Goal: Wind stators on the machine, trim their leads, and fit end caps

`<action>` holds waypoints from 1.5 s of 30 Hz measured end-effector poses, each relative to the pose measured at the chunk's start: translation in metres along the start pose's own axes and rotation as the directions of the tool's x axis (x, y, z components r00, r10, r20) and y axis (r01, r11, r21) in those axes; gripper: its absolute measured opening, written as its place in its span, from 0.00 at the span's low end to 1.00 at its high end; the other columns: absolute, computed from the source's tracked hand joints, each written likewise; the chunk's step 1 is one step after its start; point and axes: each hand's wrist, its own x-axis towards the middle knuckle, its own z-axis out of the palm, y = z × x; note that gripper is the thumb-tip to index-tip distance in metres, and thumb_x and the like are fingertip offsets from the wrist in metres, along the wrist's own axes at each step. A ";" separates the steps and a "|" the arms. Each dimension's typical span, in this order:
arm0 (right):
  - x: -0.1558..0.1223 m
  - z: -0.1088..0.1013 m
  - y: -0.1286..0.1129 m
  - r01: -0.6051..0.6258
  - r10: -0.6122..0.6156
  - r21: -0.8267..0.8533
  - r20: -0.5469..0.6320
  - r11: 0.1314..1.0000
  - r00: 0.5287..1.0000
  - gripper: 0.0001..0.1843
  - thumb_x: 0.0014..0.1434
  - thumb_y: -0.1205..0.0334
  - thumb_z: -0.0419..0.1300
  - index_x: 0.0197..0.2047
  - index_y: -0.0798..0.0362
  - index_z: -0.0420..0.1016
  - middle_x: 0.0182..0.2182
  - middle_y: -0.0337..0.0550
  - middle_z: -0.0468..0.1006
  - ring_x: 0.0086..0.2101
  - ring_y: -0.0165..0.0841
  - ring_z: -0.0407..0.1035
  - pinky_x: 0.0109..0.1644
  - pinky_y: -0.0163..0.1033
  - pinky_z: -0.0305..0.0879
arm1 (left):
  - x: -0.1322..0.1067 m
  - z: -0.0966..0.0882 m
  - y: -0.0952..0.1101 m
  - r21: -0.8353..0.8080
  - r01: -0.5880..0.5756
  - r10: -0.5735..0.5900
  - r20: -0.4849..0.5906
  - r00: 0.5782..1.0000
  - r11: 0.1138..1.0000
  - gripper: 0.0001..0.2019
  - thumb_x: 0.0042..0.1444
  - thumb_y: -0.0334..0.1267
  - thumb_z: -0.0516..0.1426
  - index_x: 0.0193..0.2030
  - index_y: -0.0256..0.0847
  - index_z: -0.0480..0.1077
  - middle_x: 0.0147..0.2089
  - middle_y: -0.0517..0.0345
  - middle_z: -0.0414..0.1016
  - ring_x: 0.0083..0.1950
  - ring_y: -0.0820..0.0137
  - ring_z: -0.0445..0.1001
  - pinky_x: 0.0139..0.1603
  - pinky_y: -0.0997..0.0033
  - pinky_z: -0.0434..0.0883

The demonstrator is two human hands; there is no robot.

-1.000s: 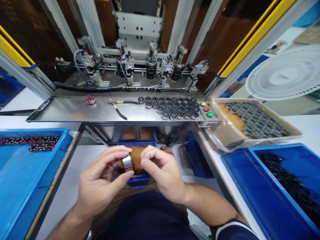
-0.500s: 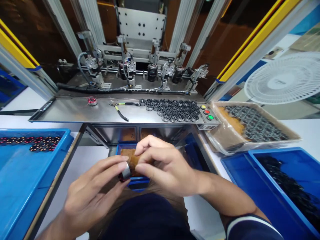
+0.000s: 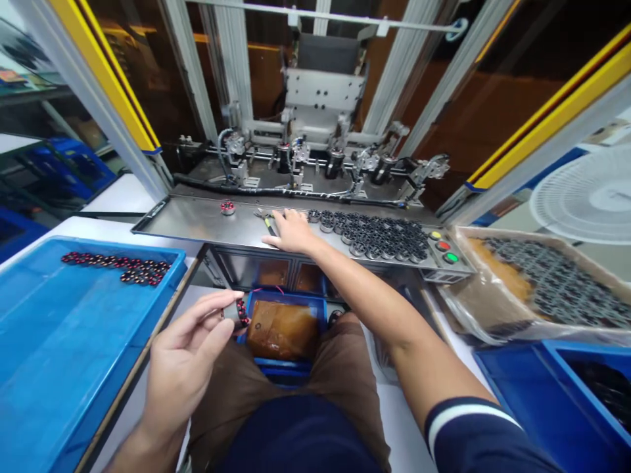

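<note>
My left hand (image 3: 185, 355) holds a small round motor stator (image 3: 235, 315) between thumb and fingers, its red-and-black wound face turned to the right. A thin red wire (image 3: 271, 289) shows just beyond it. On the metal ledge, my right hand (image 3: 292, 231) lies over a pair of wire cutters (image 3: 267, 222) with its fingers apart. The jaws and part of one green-and-black handle show left of that hand; the rest is hidden under it. A second red-wound stator (image 3: 227, 207) sits to the left on the ledge.
Several dark stators (image 3: 379, 235) crowd the ledge's right side, next to a button box (image 3: 446, 253). A blue tray (image 3: 98, 341) with wound stators stands left, a lined carton (image 3: 493, 309) right. Below is a blue bin (image 3: 319, 309) with brown wrapping. Machine fixtures (image 3: 335, 161) stand behind.
My right hand has left the stator and moved forward onto the wire cutters. My left hand keeps the stator, whose wound face now points right. The camera view has shifted.
</note>
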 end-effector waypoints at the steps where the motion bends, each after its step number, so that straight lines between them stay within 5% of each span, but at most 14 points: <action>1: 0.001 0.003 0.000 0.000 0.000 -0.006 0.013 1.000 1.000 0.38 0.58 0.47 0.63 0.63 0.64 0.62 0.59 0.72 0.65 0.60 0.58 0.58 0.63 0.64 0.49 | 0.000 -0.001 0.000 -0.009 -0.002 0.002 -0.011 1.000 1.000 0.14 0.55 0.34 0.63 0.49 0.42 0.77 0.55 0.52 0.77 0.58 0.63 0.74 0.59 0.70 0.72; 7: -0.002 -0.007 0.007 0.066 -0.068 0.072 0.021 0.995 0.997 0.19 0.62 0.64 0.57 0.54 0.66 0.69 0.52 0.68 0.71 0.55 0.51 0.64 0.61 0.57 0.56 | 0.002 0.008 0.007 -0.115 0.007 -0.014 -0.063 0.998 0.993 0.10 0.54 0.34 0.63 0.44 0.41 0.77 0.51 0.52 0.79 0.49 0.64 0.78 0.49 0.68 0.77; 11: -0.028 -0.026 0.005 0.059 -0.057 0.220 -0.015 0.974 0.998 0.21 0.70 0.60 0.45 0.59 0.63 0.63 0.49 0.58 0.74 0.47 0.38 0.71 0.54 0.44 0.67 | 0.002 0.015 0.010 -0.146 -0.009 -0.002 -0.078 0.997 0.989 0.08 0.54 0.32 0.63 0.42 0.41 0.78 0.48 0.54 0.81 0.51 0.66 0.77 0.53 0.71 0.75; 13: -0.063 -0.031 -0.003 0.070 -0.061 0.403 -0.035 0.912 0.997 0.25 0.72 0.56 0.34 0.64 0.60 0.54 0.48 0.54 0.73 0.40 0.31 0.73 0.45 0.39 0.71 | 0.002 0.017 0.010 -0.164 0.002 -0.015 -0.076 0.997 0.986 0.07 0.54 0.32 0.64 0.41 0.41 0.79 0.47 0.54 0.81 0.51 0.65 0.78 0.52 0.70 0.76; 14: -0.087 -0.032 -0.007 0.087 -0.061 0.595 -0.064 0.799 0.996 0.26 0.72 0.53 0.35 0.65 0.59 0.52 0.46 0.52 0.73 0.36 0.30 0.73 0.41 0.38 0.72 | 0.002 0.017 0.010 -0.175 0.019 -0.032 -0.075 0.997 0.984 0.07 0.53 0.32 0.64 0.41 0.41 0.79 0.47 0.53 0.81 0.50 0.65 0.78 0.51 0.70 0.76; 17: -0.167 -0.026 -0.024 0.106 -0.117 0.872 -0.057 0.479 0.991 0.34 0.61 0.50 0.60 0.64 0.54 0.55 0.40 0.44 0.72 0.36 0.32 0.71 0.40 0.38 0.72 | 0.004 0.020 0.011 -0.190 0.082 -0.095 -0.058 0.994 0.978 0.09 0.55 0.34 0.63 0.43 0.41 0.79 0.48 0.53 0.81 0.46 0.66 0.80 0.47 0.71 0.78; 19: -0.214 -0.017 -0.035 0.126 -0.103 0.856 -0.085 0.501 0.991 0.32 0.59 0.59 0.63 0.64 0.52 0.57 0.39 0.45 0.72 0.36 0.32 0.70 0.41 0.39 0.72 | 0.005 0.023 0.011 -0.189 0.116 -0.123 -0.022 0.992 0.975 0.11 0.55 0.34 0.63 0.46 0.42 0.78 0.48 0.53 0.81 0.44 0.68 0.81 0.46 0.74 0.79; 22: -0.255 -0.004 -0.047 0.230 -0.158 0.724 -0.167 0.650 0.973 0.33 0.56 0.66 0.63 0.63 0.53 0.60 0.38 0.48 0.74 0.36 0.35 0.70 0.41 0.42 0.72 | 0.005 0.032 0.013 -0.186 0.132 -0.123 0.055 0.991 0.974 0.14 0.53 0.33 0.65 0.48 0.41 0.78 0.49 0.53 0.81 0.46 0.68 0.81 0.47 0.75 0.78; 31: -0.248 0.005 -0.051 0.337 -0.205 0.747 -0.268 0.573 0.941 0.39 0.50 0.70 0.58 0.67 0.57 0.57 0.51 0.56 0.72 0.49 0.40 0.69 0.53 0.47 0.70 | -0.003 0.050 0.018 -0.024 0.043 -0.041 0.092 0.995 0.999 0.17 0.51 0.28 0.66 0.49 0.42 0.78 0.50 0.58 0.81 0.47 0.71 0.81 0.50 0.81 0.77; 45: -0.242 0.006 -0.052 0.394 -0.212 0.744 -0.333 0.540 0.919 0.39 0.48 0.73 0.56 0.65 0.58 0.59 0.40 0.50 0.73 0.37 0.35 0.69 0.41 0.42 0.71 | -0.007 0.050 0.019 0.010 0.012 -0.013 0.098 0.995 1.000 0.18 0.51 0.26 0.65 0.49 0.46 0.78 0.47 0.63 0.82 0.36 0.79 0.79 0.43 0.86 0.77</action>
